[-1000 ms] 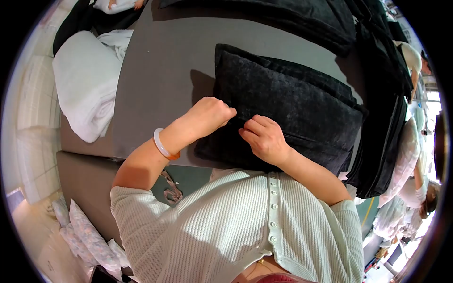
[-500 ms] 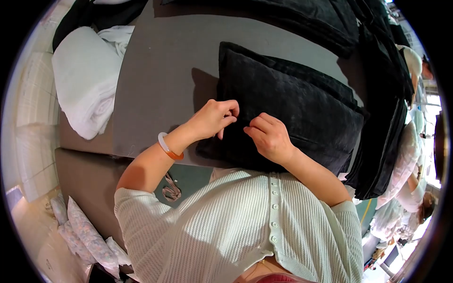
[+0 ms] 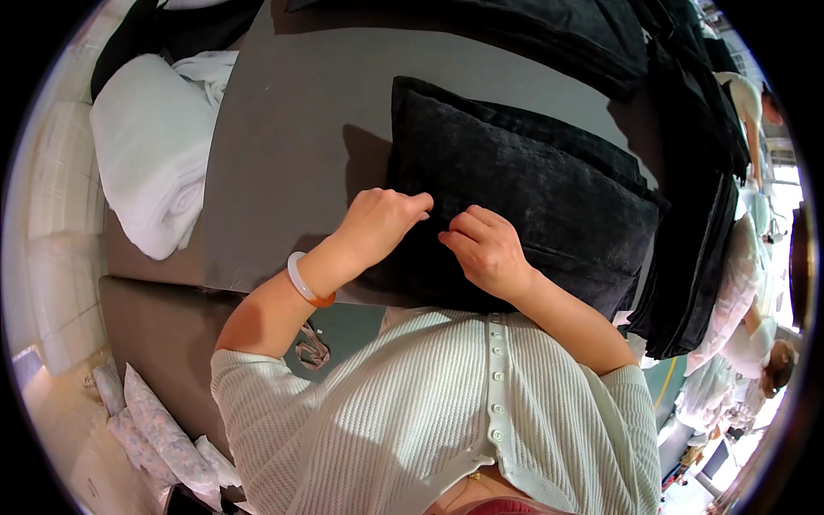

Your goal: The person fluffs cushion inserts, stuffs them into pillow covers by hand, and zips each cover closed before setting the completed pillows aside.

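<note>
A black velvety pillow or cushion cover point(image 3: 532, 189) lies in front of me on a grey table, with another black layer beneath its far edge. My left hand point(image 3: 384, 220), with a white and orange bangle at the wrist, is closed in a pinch over the left part of the cover. Close beside it, my right hand point(image 3: 487, 249) is also pinched, its fingertips facing the left ones across a small gap. Whatever the fingertips hold is too small or too dark to make out.
More black velvety covers point(image 3: 549, 39) lie along the far edge, and a stack point(image 3: 687, 257) hangs at the right. Rolled white fabric point(image 3: 150, 154) sits at the left. Patterned pillows point(image 3: 167, 429) are at lower left. Other people point(image 3: 755, 352) are at the far right.
My left hand has turned, its fingers drawing together into a tighter pinch. My right hand stays pinched in nearly the same place. The view has shifted slightly.
</note>
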The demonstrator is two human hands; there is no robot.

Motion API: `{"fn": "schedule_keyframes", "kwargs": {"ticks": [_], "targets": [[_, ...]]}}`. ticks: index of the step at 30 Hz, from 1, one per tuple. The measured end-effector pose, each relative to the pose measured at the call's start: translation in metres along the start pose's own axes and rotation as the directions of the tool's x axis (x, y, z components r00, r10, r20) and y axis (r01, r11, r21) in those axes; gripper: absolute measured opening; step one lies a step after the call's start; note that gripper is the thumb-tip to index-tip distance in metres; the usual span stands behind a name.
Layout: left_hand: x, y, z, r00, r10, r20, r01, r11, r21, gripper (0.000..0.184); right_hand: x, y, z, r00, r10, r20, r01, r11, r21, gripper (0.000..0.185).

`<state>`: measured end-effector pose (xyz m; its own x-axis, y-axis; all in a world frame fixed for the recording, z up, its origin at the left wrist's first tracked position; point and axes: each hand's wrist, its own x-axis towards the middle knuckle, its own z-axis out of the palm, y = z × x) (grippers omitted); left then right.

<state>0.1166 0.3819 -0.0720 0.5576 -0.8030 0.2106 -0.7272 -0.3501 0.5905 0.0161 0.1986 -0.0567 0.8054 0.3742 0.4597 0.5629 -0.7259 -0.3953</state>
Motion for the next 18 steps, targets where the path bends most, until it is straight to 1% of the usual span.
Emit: {"fn": "schedule_keyframes", "kwargs": {"ticks": [2, 3, 5, 6, 8, 9, 11, 12, 16, 18], "targets": [[0.0, 0.007, 0.002, 0.992, 0.122, 0.032, -0.127, 0.95, 0.285, 0.005, 0.0, 0.0, -0.001, 1.0, 0.004, 0.004, -0.004, 1.0, -0.009, 0.014], [0.001, 0.008, 0.001, 0.992, 0.122, 0.031, -0.126, 0.95, 0.285, 0.005, 0.0, 0.0, -0.001, 1.0, 0.009, 0.006, -0.009, 1.0, -0.019, 0.014], [0.004, 0.01, -0.001, 0.983, 0.183, -0.02, -0.168, 0.936, 0.308, 0.008, 0.0, 0.0, -0.001, 1.0, -0.003, 0.022, 0.004, 1.0, -0.013, 0.014], [0.005, 0.008, -0.001, 0.982, 0.186, -0.021, -0.17, 0.936, 0.307, 0.008, 0.0, 0.0, -0.001, 0.999, -0.015, 0.037, 0.016, 1.0, -0.007, 0.014], [0.004, 0.001, -0.005, 0.968, 0.244, 0.065, -0.252, 0.913, 0.321, 0.01, 0.001, 0.001, -0.001, 0.999, -0.016, 0.044, 0.017, 1.0, -0.011, 0.014], [0.004, -0.002, -0.007, 0.968, 0.244, 0.066, -0.252, 0.913, 0.32, 0.01, 0.0, 0.001, 0.0, 0.999, -0.019, 0.049, 0.019, 1.0, -0.013, 0.013], [0.004, -0.009, -0.014, 0.953, 0.281, 0.111, -0.303, 0.88, 0.365, 0.01, 0.002, 0.001, -0.003, 0.998, -0.025, 0.065, 0.027, 0.999, -0.021, 0.013], [0.003, -0.013, -0.016, 0.949, 0.278, 0.147, -0.313, 0.878, 0.362, 0.011, 0.002, 0.0, -0.005, 0.996, -0.033, 0.083, 0.035, 0.999, -0.029, 0.013], [0.004, -0.018, -0.018, 0.939, 0.29, 0.186, -0.34, 0.866, 0.366, 0.012, 0.002, -0.002, -0.005, 0.994, -0.043, 0.096, 0.047, 0.998, -0.046, 0.012], [0.003, -0.024, -0.016, 0.958, 0.221, 0.184, -0.269, 0.915, 0.3, 0.008, 0.001, -0.001, -0.004, 0.997, -0.036, 0.063, 0.039, 0.998, -0.046, 0.013]]}}
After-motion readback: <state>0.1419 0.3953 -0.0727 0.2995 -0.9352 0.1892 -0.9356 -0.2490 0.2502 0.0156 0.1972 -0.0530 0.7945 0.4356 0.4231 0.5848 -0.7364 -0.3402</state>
